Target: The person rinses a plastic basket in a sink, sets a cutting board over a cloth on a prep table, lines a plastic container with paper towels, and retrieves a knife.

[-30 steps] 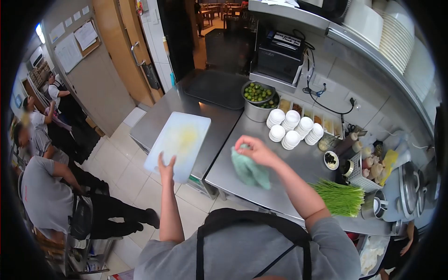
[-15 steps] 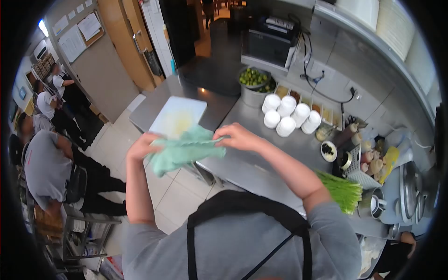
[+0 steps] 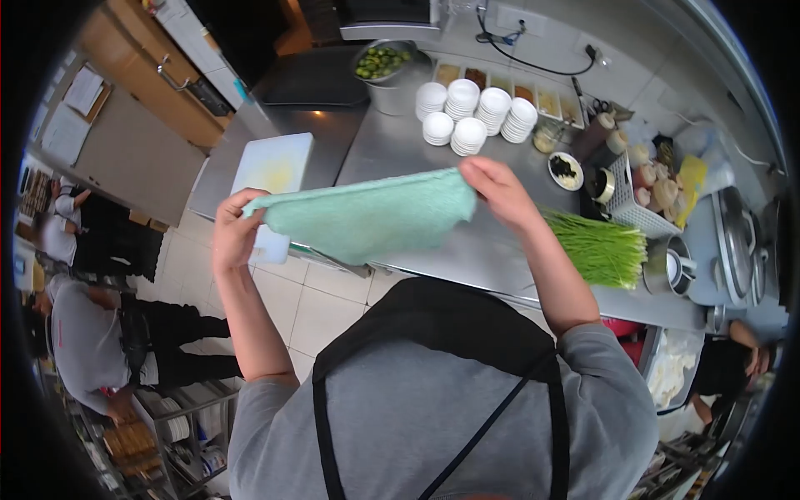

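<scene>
A green cloth (image 3: 367, 218) is stretched out in the air between my two hands. My left hand (image 3: 237, 228) pinches its left corner, in front of the white cutting board (image 3: 271, 163). The cloth's right corner is gripped by my right hand (image 3: 498, 192), above the steel counter (image 3: 392, 162). The board has a yellowish stain and lies on the counter's left part; the cloth and my left hand cover some of it. Stacks of small white dishes (image 3: 469, 133) stand beyond the cloth.
Green limes (image 3: 382, 62) fill a bowl on a pot. Long green stalks (image 3: 596, 250) lie at the right, near a white basket (image 3: 637, 208) of bottles. A black tray (image 3: 312, 79) is at the back. Other people (image 3: 92, 342) stand at the left; another is at the lower right.
The cloth, earlier hanging from my right hand, is now spread between both hands. My left hand has let go of the board, which rests on the counter. The view has shifted.
</scene>
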The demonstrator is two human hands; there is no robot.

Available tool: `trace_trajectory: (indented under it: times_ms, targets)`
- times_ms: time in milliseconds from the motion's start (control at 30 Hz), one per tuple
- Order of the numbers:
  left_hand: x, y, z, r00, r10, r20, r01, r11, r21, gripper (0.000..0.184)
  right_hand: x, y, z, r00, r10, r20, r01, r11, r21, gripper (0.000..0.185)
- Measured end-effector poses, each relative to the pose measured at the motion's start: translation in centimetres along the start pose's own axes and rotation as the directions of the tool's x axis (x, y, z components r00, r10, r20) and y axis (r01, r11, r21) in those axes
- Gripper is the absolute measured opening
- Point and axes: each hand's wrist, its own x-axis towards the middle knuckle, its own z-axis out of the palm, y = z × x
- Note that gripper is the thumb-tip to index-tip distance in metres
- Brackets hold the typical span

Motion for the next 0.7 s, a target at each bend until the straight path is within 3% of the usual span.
trace_trajectory:
  times_ms: [67,133,167,233,267,333,467,533,633,667,700]
  targets:
    - [0.5,-1.2,2.2,0.999,-0.026,0.048,0.026,1.000,0.001,0.008,-3.2,-0.2,-1.3,0.997,0.071,-0.029,-0.070,0.997,0.036,0.023]
    - [0.9,-2.2,3.8,0.965,-0.089,0.248,0.145,0.965,-0.218,0.017,-6.1,-0.4,-2.5,0.988,0.142,-0.051,-0.138,0.987,0.077,0.021]
    - [0.9,-2.0,5.2,0.962,-0.115,0.246,0.157,0.974,-0.160,0.025,-7.4,-0.4,-3.2,0.988,0.127,-0.088,-0.124,0.991,0.043,0.020]
    - [1.5,-2.4,5.8,0.934,-0.134,0.332,0.195,0.968,-0.160,0.024,-9.1,-0.6,-4.1,0.983,0.125,-0.134,-0.124,0.992,0.016,0.019]
    - [1.9,-2.6,6.1,0.904,-0.138,0.405,0.219,0.963,-0.159,0.023,-9.7,-0.8,-4.3,0.976,0.127,-0.178,-0.115,0.991,0.075,0.017]
    - [2.6,-1.5,8.5,0.903,-0.189,0.386,0.261,0.955,-0.142,0.023,-10.2,-1.0,-4.7,0.962,0.141,-0.232,-0.111,0.984,0.139,0.016]
    - [7.2,-4.3,11.2,0.876,-0.310,0.369,0.371,0.922,-0.106,0.023,-7.6,1.2,-7.7,0.946,0.113,-0.305,-0.133,0.990,-0.045,0.017]
    - [11.2,-9.4,11.7,0.837,-0.391,0.382,0.454,0.887,-0.087,0.024,-5.4,5.3,-10.0,0.925,0.207,-0.318,-0.282,0.936,-0.212,0.025]
    - [13.5,-16.5,14.2,0.826,-0.470,0.310,0.472,0.879,0.075,0.035,-3.2,11.6,-11.3,0.840,0.306,-0.448,-0.415,0.895,-0.167,0.032]
    - [13.5,-19.6,15.0,0.947,-0.306,0.094,0.240,0.872,0.426,0.043,-2.7,13.7,-10.9,0.768,0.061,-0.637,-0.416,0.804,-0.425,0.035]
    - [13.5,-21.5,15.9,0.998,-0.041,-0.037,0.055,0.666,0.744,0.051,-2.1,15.4,-10.3,0.665,-0.232,-0.710,-0.456,0.626,-0.632,0.042]
